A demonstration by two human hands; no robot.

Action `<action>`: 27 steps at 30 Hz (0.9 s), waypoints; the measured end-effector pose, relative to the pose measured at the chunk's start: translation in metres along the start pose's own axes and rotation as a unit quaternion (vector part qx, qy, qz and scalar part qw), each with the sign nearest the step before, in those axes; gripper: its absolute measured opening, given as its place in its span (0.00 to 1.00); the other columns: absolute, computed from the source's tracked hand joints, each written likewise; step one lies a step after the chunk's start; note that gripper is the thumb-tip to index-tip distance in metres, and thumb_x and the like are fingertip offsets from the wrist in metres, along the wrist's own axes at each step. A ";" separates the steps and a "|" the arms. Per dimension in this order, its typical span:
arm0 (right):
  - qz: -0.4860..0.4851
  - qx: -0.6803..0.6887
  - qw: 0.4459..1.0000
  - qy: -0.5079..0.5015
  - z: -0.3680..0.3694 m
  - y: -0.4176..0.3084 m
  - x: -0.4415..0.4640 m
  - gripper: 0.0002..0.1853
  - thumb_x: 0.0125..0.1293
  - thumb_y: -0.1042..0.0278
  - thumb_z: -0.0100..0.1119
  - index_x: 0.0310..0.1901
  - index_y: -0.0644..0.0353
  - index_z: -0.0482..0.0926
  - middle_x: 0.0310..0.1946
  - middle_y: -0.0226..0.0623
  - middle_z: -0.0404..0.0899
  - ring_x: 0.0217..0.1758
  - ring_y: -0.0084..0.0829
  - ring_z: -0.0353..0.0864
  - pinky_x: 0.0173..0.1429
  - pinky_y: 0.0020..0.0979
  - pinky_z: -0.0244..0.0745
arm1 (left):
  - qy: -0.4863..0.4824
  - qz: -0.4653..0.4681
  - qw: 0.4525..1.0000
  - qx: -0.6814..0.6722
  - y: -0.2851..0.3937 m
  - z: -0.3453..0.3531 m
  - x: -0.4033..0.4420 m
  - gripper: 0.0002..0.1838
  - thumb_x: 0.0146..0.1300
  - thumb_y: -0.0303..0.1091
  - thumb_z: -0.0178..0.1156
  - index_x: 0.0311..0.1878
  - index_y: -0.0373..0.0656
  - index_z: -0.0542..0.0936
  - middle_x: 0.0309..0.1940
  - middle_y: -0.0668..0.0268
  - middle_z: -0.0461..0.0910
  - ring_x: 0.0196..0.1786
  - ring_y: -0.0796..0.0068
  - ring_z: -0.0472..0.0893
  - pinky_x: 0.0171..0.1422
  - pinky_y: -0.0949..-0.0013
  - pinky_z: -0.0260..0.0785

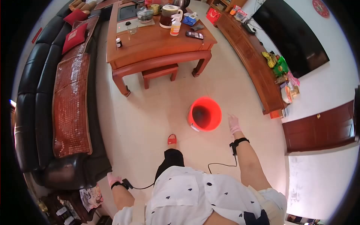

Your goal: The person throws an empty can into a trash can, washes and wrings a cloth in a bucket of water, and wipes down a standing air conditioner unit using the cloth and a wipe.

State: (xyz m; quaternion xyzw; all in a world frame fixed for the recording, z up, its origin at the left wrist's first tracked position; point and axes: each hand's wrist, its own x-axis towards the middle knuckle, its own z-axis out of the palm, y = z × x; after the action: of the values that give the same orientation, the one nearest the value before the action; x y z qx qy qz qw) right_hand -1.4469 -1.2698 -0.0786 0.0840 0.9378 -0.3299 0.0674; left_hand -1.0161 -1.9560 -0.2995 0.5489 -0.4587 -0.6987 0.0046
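In the head view my right hand [234, 124], in a thin pinkish glove, hangs just right of a red bucket [215, 114] and apart from it. Its fingers are stretched out and hold nothing that I can see. Dark liquid or dark contents [201, 115] lie in the bottom of the bucket, which stands upright on the floor. Gloved as well, my left hand [113, 179] is low at the left, beside the front corner of the black sofa [67, 170]. Its thumb and a finger look apart; whether it touches the sofa is unclear.
Ahead stands a wooden table [157, 47] with a spray bottle [175, 28], coffee pot [168, 17] and phone [194, 35]; a low stool [160, 71] is beneath. A long wooden cabinet [245, 56] runs along the right. One red slipper [171, 139] shows on my foot.
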 end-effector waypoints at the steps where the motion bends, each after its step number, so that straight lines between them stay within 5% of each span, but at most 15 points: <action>1: 0.015 0.022 0.999 -0.025 0.005 0.008 0.023 0.23 0.67 0.61 0.50 0.60 0.63 0.70 0.62 0.50 0.68 0.68 0.46 0.62 0.73 0.34 0.55 | 0.234 -0.209 0.940 -0.133 0.062 0.084 -0.045 0.30 0.61 0.49 0.51 0.63 0.45 0.66 0.56 0.54 0.74 0.47 0.60 0.77 0.48 0.58 0.71; 4: 0.020 0.044 0.998 -0.050 0.005 -0.035 0.035 0.22 0.66 0.63 0.49 0.59 0.65 0.72 0.60 0.49 0.71 0.67 0.42 0.65 0.72 0.33 0.56 | 0.161 -0.135 0.968 -0.139 0.102 0.197 -0.019 0.24 0.61 0.43 0.53 0.58 0.43 0.68 0.50 0.55 0.71 0.50 0.55 0.74 0.41 0.49 0.67; 7: 0.072 0.071 0.988 -0.117 0.001 -0.036 0.083 0.23 0.65 0.63 0.49 0.60 0.64 0.72 0.63 0.47 0.69 0.69 0.39 0.63 0.72 0.32 0.55 | -0.047 -0.018 0.998 0.045 0.123 0.293 0.006 0.31 0.62 0.45 0.53 0.66 0.44 0.62 0.62 0.53 0.63 0.60 0.49 0.69 0.55 0.51 0.67; 8: 0.067 0.034 0.986 -0.149 0.002 -0.024 0.096 0.23 0.65 0.64 0.49 0.60 0.63 0.72 0.64 0.46 0.68 0.70 0.38 0.63 0.73 0.31 0.54 | -0.053 -0.073 0.994 -0.057 0.148 0.339 -0.011 0.33 0.61 0.43 0.57 0.67 0.44 0.61 0.66 0.55 0.62 0.62 0.53 0.69 0.59 0.54 0.67; 13: 0.030 -0.013 0.968 -0.249 0.021 0.024 0.155 0.23 0.66 0.62 0.48 0.61 0.58 0.72 0.67 0.43 0.64 0.72 0.38 0.59 0.75 0.32 0.51 | -0.100 0.036 0.994 -0.001 0.167 0.461 -0.055 0.33 0.65 0.42 0.55 0.68 0.38 0.57 0.67 0.48 0.60 0.64 0.49 0.68 0.61 0.52 0.67; 18: -0.062 -0.046 0.913 -0.400 -0.002 0.013 0.225 0.26 0.68 0.57 0.45 0.66 0.54 0.66 0.71 0.42 0.57 0.76 0.37 0.50 0.77 0.33 0.45 | -0.031 0.084 0.982 -0.165 0.090 0.495 -0.120 0.35 0.67 0.47 0.52 0.69 0.34 0.56 0.69 0.46 0.56 0.67 0.51 0.66 0.66 0.53 0.65; 21: -0.122 -0.058 0.883 -0.449 -0.004 0.019 0.261 0.26 0.67 0.57 0.46 0.65 0.55 0.67 0.71 0.43 0.58 0.76 0.38 0.51 0.77 0.33 0.45 | 0.064 0.010 0.942 -0.328 0.031 0.510 -0.180 0.35 0.67 0.45 0.51 0.69 0.33 0.53 0.68 0.47 0.57 0.68 0.51 0.64 0.68 0.53 0.62; 24: -0.131 -0.011 0.869 -0.477 -0.026 0.003 0.267 0.25 0.67 0.57 0.48 0.64 0.56 0.69 0.70 0.42 0.60 0.75 0.38 0.53 0.76 0.33 0.47 | 0.140 -0.060 0.917 -0.367 -0.015 0.528 -0.251 0.19 0.66 0.38 0.50 0.54 0.35 0.66 0.42 0.57 0.73 0.47 0.58 0.77 0.53 0.62 0.72; 25: -0.124 0.030 0.862 -0.490 -0.019 0.005 0.274 0.25 0.67 0.57 0.48 0.63 0.57 0.69 0.69 0.42 0.60 0.74 0.38 0.54 0.76 0.32 0.48 | 0.141 -0.061 0.916 -0.371 -0.046 0.517 -0.253 0.19 0.66 0.38 0.50 0.54 0.35 0.66 0.42 0.57 0.73 0.47 0.58 0.77 0.53 0.62 0.72; 27: -0.114 0.072 0.854 -0.502 -0.009 0.011 0.279 0.25 0.66 0.57 0.49 0.63 0.57 0.70 0.69 0.42 0.61 0.74 0.38 0.56 0.75 0.32 0.49 | -0.243 0.071 0.836 -0.487 -0.101 0.489 -0.245 0.11 0.65 0.36 0.50 0.43 0.38 0.70 0.27 0.66 0.71 0.32 0.68 0.76 0.36 0.70 0.70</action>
State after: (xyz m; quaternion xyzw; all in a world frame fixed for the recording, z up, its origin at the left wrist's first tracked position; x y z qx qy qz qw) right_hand -1.7177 -1.2243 -0.1286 -0.1962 0.7530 -0.3992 0.4850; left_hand -1.2459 -1.4613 -0.1896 0.2547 -0.0829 -0.9404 0.2094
